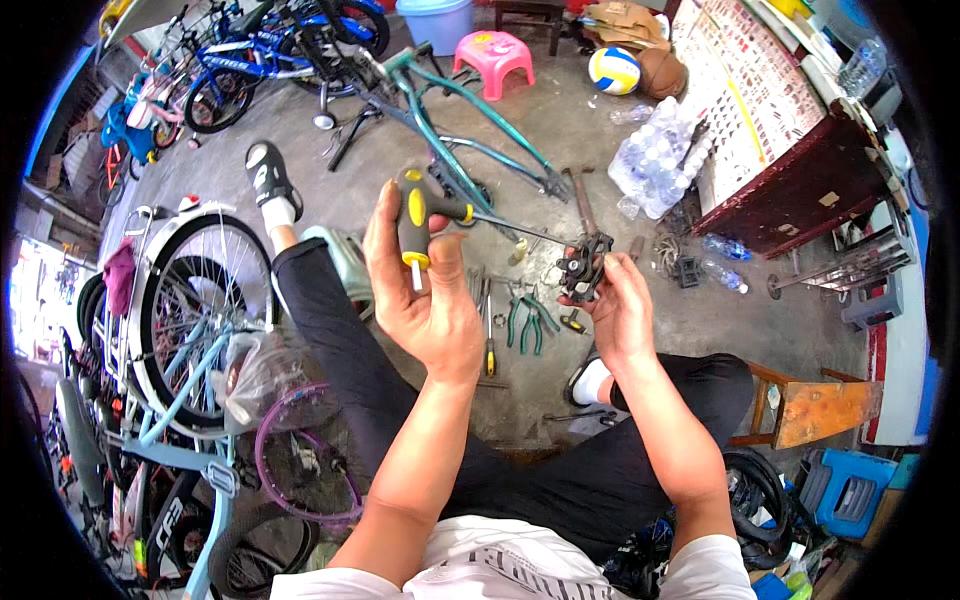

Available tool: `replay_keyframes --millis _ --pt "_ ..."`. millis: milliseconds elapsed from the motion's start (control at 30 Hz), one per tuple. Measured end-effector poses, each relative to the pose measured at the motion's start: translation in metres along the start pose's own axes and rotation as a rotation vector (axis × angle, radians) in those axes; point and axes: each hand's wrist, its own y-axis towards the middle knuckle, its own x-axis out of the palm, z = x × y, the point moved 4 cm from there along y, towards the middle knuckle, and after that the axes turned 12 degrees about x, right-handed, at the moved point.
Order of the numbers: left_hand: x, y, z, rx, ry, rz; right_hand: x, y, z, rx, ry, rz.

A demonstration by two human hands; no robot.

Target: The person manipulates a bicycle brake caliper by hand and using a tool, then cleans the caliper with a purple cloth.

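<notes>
My left hand [435, 315] is closed round the grey and yellow handle of a T-handle hex key [412, 225]. A short shaft points down from the handle. The long shaft runs right, its tip meeting a small black metal part [584, 268] that looks like a bicycle brake caliper. Fingers of my right hand [622, 310] pinch this part from its right side. On the floor beneath lie green-handled pliers [530, 322], a yellow and black screwdriver [490, 345] and a small yellow-black tool [573, 321].
A teal bicycle frame [425, 125] lies ahead. Bicycles and a white-rimmed wheel [205, 320] crowd the left, near a purple rim [268, 445]. Right stand a wooden stool [825, 412] and a dark red cabinet [800, 195]. Bagged plastic bottles [655, 155] and a pink stool [495, 58] are farther off.
</notes>
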Motion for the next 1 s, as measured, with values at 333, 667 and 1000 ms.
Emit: replay_keyframes --millis 333,667,1000 --pt "-0.010 -0.010 -0.024 -0.718 -0.879 0.038 -0.002 -0.004 0.026 0.104 0.095 -0.042" --pt "-0.013 0.018 -0.031 -0.935 -0.824 -0.279 -0.012 -0.002 0.021 0.048 0.017 0.004" --pt "-0.027 0.070 -0.014 0.364 0.439 -1.184 -0.021 -0.010 -0.001 -0.034 -0.043 0.166"
